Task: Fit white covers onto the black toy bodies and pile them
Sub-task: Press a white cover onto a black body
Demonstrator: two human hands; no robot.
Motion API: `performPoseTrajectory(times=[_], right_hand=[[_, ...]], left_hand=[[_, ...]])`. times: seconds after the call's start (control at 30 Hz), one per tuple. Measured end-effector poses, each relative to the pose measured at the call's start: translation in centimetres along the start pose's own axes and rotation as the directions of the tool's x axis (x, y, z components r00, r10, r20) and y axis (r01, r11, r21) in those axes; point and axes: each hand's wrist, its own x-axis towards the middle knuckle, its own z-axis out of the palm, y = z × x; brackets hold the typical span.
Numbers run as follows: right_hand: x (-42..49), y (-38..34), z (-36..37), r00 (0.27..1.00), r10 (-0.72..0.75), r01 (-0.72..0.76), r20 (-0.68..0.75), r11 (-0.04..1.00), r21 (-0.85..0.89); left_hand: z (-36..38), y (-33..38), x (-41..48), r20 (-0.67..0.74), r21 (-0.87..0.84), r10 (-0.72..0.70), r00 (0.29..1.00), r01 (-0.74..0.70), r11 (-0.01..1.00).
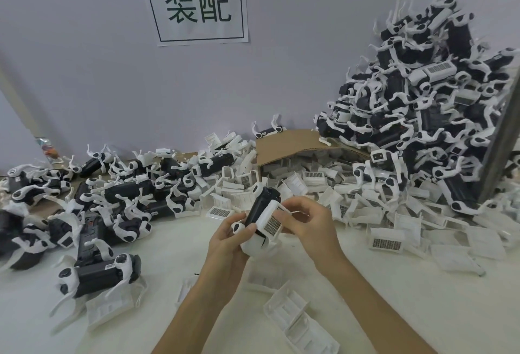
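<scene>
step in hand: fitting. a white cover [270, 220] lies against the black toy body [257, 207], both held up between the two hands. it looks partly seated, but i cannot tell whether it has clicked home.
left hand: the left hand [229, 243] grips the toy's lower end, with fingers curled round it and the thumb lying beside a white leg.
right hand: the right hand [308, 224] pinches the far edge of the cover, fingertips curled onto it, seemingly pressing it toward the body.
where the toy is: above the table [394, 311], centre of view, tilted, with the cover's dark grille patch facing the camera.
bodies waiting: black bodies [112, 198] with white legs lie strewn on the left of the table, and most seem to lack covers.
covers waiting: loose covers [309, 182] spill from a cardboard box [292, 142] just behind the hands. a few more lie near the forearms.
finished pile: a tall pile [422, 105] leans on the wall at the right, well apart from the hands.
next move calls for: probably an even squeeze along both edges of the cover until it seats, then a reach to the right to add the toy to the pile.
watch for: a leg caught under the cover's edge. the pile is steep, so a dropped toy may slide down.
</scene>
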Motion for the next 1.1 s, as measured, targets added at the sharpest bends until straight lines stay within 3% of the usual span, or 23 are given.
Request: performPoseTrajectory(times=[0.07,0.17,0.37,0.9,1.1], right_hand=[[0.0,-0.2,0.0,0.999,0.045,-0.046,0.01,0.99,0.136],[0.0,-0.3,-0.2,0.999,0.051,-0.048,-0.009,0.978,0.204],[0.0,0.4,-0.1,0.985,-0.163,0.152,-0.052,0.972,-0.178],[-0.2,0.9,0.3,0.987,-0.155,0.142,-0.046,0.968,-0.206],[-0.2,0.9,0.2,0.983,-0.179,0.166,-0.036,0.958,-0.234]], left_hand=[[0.0,0.1,0.0,-0.017,-0.01,0.014,1.0,-0.014,1.0],[0.1,0.1,0.0,-0.007,0.013,0.042,0.999,-0.042,0.999],[0.5,-0.5,-0.1,0.033,0.071,0.063,0.997,-0.065,0.995],[0.1,-0.2,0.0,-0.02,0.134,0.087,0.996,-0.084,0.987],[0.4,0.2,-0.4,-0.01,0.274,0.186,0.983,-0.176,0.946]])
